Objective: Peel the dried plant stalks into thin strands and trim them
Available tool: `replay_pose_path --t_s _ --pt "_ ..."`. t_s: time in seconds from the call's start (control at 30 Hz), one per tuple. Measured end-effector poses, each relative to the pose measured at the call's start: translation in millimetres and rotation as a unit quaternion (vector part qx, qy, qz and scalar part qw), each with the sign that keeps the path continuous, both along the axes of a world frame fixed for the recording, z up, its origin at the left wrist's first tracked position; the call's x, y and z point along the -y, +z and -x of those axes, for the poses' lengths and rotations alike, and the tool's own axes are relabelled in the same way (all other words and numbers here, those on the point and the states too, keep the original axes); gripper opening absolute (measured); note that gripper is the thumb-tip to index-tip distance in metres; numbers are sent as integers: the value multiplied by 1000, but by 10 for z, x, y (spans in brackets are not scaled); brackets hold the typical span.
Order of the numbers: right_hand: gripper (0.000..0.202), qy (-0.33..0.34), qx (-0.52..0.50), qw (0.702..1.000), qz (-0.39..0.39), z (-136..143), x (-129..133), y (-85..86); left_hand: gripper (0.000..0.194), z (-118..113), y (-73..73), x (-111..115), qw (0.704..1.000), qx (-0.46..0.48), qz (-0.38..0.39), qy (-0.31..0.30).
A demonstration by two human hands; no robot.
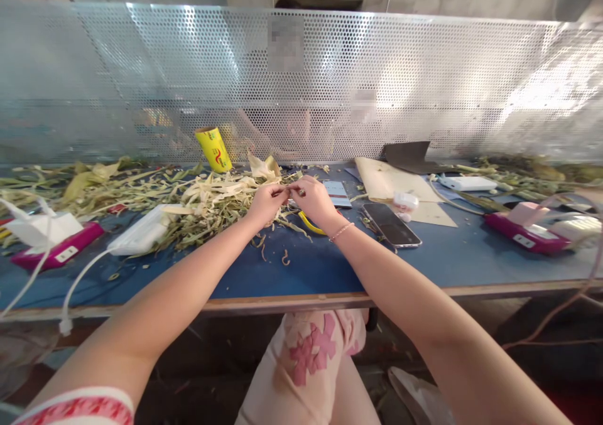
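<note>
My left hand (266, 204) and my right hand (313, 199) meet above the blue tabletop (282, 280), fingertips pinched together and nearly touching. Whatever is between the fingers is too small and hidden to name. Just left of them spreads a heap of pale dried plant strips (207, 202), with a larger papery leaf (264, 169) behind. Under the right wrist, which wears a thin bracelet, shows a curved yellow handle (311, 224), the rest of it covered. Past the right hand lies a light blue card-like item (337, 194).
A yellow tube (214, 150) stands tilted by the perforated metal screen (320, 92). At right lie a smartphone (392, 225), a small white case (405, 203) and cream card sheets (393, 180). Magenta power strips (59, 249) with cables flank both sides; a white power bank (141, 231) lies left.
</note>
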State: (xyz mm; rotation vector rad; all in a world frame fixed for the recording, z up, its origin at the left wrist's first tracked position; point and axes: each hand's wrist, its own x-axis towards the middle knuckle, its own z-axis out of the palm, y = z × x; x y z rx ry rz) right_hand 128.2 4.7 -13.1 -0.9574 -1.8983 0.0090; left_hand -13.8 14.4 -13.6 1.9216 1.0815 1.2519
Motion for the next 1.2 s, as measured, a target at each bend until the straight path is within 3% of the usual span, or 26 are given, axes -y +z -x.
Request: replay_pose_path --t_s 0.23,0.47,0.63,0.77,0.97,1.03,1.2 --pt "14 -16 24 999 16 9 9 17 19 -20 96 118 996 -54 -35 54" --pt "11 3 -24 999 32 22 -48 -4 19 -13 127 134 983 -115 -110 87" --pt "11 16 -62 992 106 19 -96 17 19 -6 114 107 980 -119 -135 81" --pt "18 61 -122 968 210 31 -111 8 19 -12 114 112 986 -97 -112 74" --pt "16 121 -257 901 328 69 -66 -4 18 -37 119 127 994 -56 -64 66" --pt "16 113 -252 907 319 66 -50 17 16 -38 99 116 996 -40 -61 61" --pt "16 35 -159 958 237 34 -23 86 8 -18 41 83 991 -47 -108 63"
